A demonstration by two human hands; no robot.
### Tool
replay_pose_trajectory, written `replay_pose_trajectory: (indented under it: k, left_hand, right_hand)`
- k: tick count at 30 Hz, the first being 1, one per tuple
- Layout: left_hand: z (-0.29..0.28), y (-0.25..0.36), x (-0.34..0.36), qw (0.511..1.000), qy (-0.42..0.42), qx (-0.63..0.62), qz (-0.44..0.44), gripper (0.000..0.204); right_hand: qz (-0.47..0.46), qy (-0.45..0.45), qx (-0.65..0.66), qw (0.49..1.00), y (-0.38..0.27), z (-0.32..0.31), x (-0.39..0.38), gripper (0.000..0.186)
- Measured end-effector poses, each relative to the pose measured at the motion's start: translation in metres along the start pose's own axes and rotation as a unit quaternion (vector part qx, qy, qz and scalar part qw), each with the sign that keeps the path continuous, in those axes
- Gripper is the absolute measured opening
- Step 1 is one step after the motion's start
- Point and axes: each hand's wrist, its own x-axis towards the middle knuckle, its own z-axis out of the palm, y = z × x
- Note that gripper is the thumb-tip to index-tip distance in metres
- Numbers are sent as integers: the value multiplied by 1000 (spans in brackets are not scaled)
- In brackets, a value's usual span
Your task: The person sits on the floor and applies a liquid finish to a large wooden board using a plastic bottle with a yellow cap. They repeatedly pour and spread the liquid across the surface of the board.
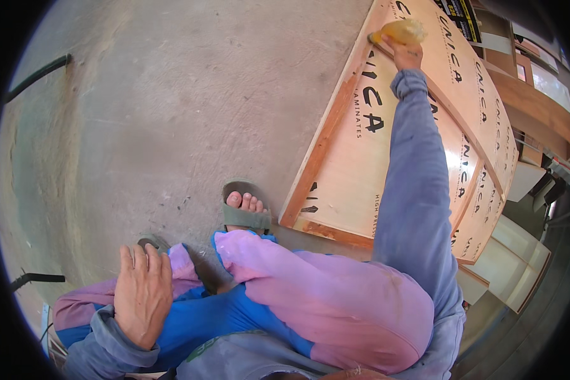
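My right arm stretches out over a large pale laminate sheet printed with dark lettering. At its far end, my right hand is wrapped round a yellowish bottle, tilted on its side with its dark tip toward the left. That tip lies close to a wooden strip along the sheet's left edge; whether they touch I cannot tell. More wooden strips cross the sheet, such as a diagonal one. Over my left leg rests my left hand, back upward, fingers stretched out and holding nothing.
Grey concrete floor spreads to the left, where two black bars poke in from the rim. Wooden boards and a pale panel stand on the right. My sandalled foot is near the sheet's lower left corner.
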Motion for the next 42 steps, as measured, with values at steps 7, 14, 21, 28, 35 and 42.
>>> replay_pose_trajectory:
  k: [7, 14, 21, 28, 35, 42]
  left_hand:
    - [0, -1, 3, 999, -14, -26, -22, 38]
    - [-1, 3, 0, 998, -42, -43, -10, 39]
    - [-3, 4, -8, 1000, 5, -14, -16, 40]
    - [-2, 5, -8, 1000, -13, -8, -13, 41]
    - [-3, 9, -8, 1000, -8, 2, -11, 41]
    - [-3, 12, -2, 1000, -1, -2, -6, 40]
  right_hand:
    - [18, -63, 8, 998, -23, 18, 7, 42]
    - [37, -93, 5, 995, -22, -5, -29, 41]
    - [-30, -141, 117, 983, -38, -2, -84, 38]
    - [-29, -177, 105, 978, -48, 3, -93, 32]
    - [-11, -188, 57, 980, -51, 0, -74, 34]
    - [-68, -104, -29, 992, -22, -5, -43, 34]
